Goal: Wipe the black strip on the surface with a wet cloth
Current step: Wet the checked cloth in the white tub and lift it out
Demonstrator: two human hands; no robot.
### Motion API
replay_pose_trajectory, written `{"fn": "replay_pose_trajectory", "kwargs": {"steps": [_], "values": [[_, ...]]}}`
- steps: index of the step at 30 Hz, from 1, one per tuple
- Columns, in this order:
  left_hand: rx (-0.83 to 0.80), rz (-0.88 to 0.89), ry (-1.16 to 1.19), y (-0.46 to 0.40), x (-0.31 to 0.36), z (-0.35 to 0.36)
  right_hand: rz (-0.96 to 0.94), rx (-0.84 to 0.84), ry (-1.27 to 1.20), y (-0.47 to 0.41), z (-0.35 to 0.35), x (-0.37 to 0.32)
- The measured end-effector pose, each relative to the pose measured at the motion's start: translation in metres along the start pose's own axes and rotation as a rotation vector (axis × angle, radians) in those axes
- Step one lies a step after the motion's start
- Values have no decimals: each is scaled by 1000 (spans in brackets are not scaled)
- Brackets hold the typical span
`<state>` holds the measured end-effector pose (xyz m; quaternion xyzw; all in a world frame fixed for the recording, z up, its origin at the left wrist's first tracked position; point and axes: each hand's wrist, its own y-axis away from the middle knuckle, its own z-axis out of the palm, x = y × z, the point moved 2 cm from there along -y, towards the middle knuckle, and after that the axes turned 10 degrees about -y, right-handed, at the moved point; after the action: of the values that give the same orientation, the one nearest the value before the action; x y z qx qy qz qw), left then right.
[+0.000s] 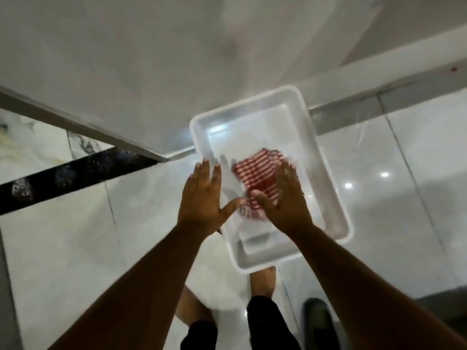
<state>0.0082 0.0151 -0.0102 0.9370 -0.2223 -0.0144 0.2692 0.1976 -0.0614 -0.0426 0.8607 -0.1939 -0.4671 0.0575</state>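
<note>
A red-and-white striped cloth lies in a white plastic tub on the floor. My left hand hovers over the tub's left rim, fingers spread, holding nothing. My right hand is spread flat above the cloth and covers its right part; whether it touches the cloth is unclear. The black strip runs across the pale marble floor to the left of the tub, with whitish smudges on it.
A white wall with a grey skirting forms a corner right behind the tub. My bare feet stand just below the tub. A dark shoe lies at the lower right. Glossy marble tiles stretch right.
</note>
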Motion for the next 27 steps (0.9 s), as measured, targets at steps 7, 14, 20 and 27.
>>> {"fn": "replay_pose_trajectory", "kwargs": {"steps": [7,14,20,27], "values": [[77,21,-183,-24,-17,50,-7,-43,405,-19,66,40],[136,37,-8,-15,-48,23,26,28,246,-20,58,23],[168,-87,56,41,-149,4,178,186,22,-9,54,-71],[128,-357,83,141,-304,2,74,80,-145,38,127,-214]]}}
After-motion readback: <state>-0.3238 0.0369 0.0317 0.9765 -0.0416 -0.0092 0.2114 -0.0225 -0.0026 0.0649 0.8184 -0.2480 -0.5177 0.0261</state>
